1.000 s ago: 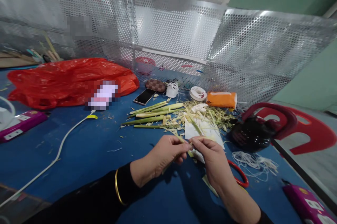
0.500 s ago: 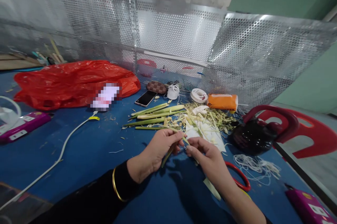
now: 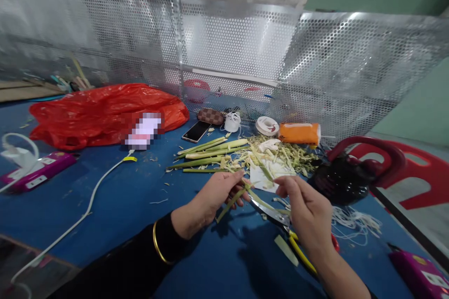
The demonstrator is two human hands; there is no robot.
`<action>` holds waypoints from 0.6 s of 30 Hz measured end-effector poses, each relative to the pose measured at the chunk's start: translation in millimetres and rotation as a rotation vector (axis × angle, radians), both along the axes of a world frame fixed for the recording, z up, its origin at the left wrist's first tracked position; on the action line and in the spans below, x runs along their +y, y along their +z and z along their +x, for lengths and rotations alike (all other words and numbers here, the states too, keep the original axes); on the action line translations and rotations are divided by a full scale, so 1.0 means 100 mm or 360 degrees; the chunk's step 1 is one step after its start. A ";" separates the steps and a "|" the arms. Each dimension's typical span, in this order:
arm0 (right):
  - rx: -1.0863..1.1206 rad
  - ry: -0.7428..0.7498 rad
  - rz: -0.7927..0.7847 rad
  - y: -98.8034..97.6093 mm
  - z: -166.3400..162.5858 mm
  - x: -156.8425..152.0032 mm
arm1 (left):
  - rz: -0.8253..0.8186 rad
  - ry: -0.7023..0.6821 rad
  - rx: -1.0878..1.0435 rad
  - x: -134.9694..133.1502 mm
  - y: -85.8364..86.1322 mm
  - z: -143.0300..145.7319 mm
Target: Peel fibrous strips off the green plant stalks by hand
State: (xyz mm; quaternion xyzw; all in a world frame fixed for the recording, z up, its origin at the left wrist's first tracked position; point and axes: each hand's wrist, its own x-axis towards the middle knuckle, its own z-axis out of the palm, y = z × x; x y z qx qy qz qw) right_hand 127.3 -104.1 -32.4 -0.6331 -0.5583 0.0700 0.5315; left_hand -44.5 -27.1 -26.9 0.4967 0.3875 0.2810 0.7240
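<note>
The green strip (image 3: pixel 229 206) is held over the middle of the tabletop (image 3: pixel 122 203), bent or crossed, I cannot tell which, where the left hand's (image 3: pixel 210 196) fingers close on it; that pinch presumably steadies the join. A loose end hangs toward seven o'clock. Between three and four, the right hand (image 3: pixel 308 215) curls, thumb and forefinger close together; whether they grip anything I cannot tell. Both wrists angle inward. Shears (image 3: pixel 271 212) lie at four, handles nearer the person, seemingly for easy reach. Stalks (image 3: pixel 206 161) toward ten and shavings (image 3: pixel 298 151) at two sit farther off, perhaps for working room.
</note>
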 end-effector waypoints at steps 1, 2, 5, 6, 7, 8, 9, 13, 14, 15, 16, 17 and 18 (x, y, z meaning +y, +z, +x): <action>0.0071 -0.0036 0.0004 0.01 0.02 0.02 | -0.0019 -0.0027 -0.0003 0.00 0.00 -0.01; 0.0129 -0.0053 -0.0002 0.02 0.04 0.03 | -0.0036 -0.0034 -0.0006 0.00 0.00 -0.01; 0.0214 -0.0066 -0.0025 0.03 0.05 0.07 | -0.0065 -0.0024 -0.0017 0.01 0.00 -0.01; 0.0218 -0.0066 -0.0035 0.03 0.04 0.07 | -0.0071 -0.0022 -0.0019 0.02 -0.01 -0.01; 0.0218 -0.0067 -0.0045 0.02 0.04 0.07 | -0.0080 -0.0017 -0.0024 0.02 -0.01 -0.01; 0.0212 -0.0069 -0.0055 0.02 0.03 0.07 | -0.0095 -0.0013 -0.0035 0.02 -0.02 -0.01; 0.0203 -0.0062 -0.0072 0.01 0.03 0.06 | -0.0116 -0.0006 -0.0051 0.02 -0.02 -0.01; 0.0146 0.0029 -0.0137 -0.02 0.01 0.06 | -0.0137 0.0013 -0.0082 0.02 -0.05 -0.01; 0.0113 0.0093 -0.0155 -0.03 -0.01 0.06 | -0.0123 0.0014 -0.0085 0.01 -0.06 -0.01; 0.0074 0.0185 -0.0176 -0.04 -0.02 0.07 | -0.0106 0.0018 -0.0091 0.01 -0.06 -0.01; 0.0035 0.0290 -0.0201 -0.05 -0.04 0.08 | -0.0083 0.0029 -0.0099 0.00 -0.06 -0.01; 0.0000 0.0399 -0.0235 -0.07 -0.06 0.09 | -0.0054 0.0041 -0.0101 0.00 -0.06 -0.01; -0.0027 0.0489 -0.0273 -0.08 -0.09 0.09 | -0.0015 0.0053 -0.0091 -0.01 -0.05 0.00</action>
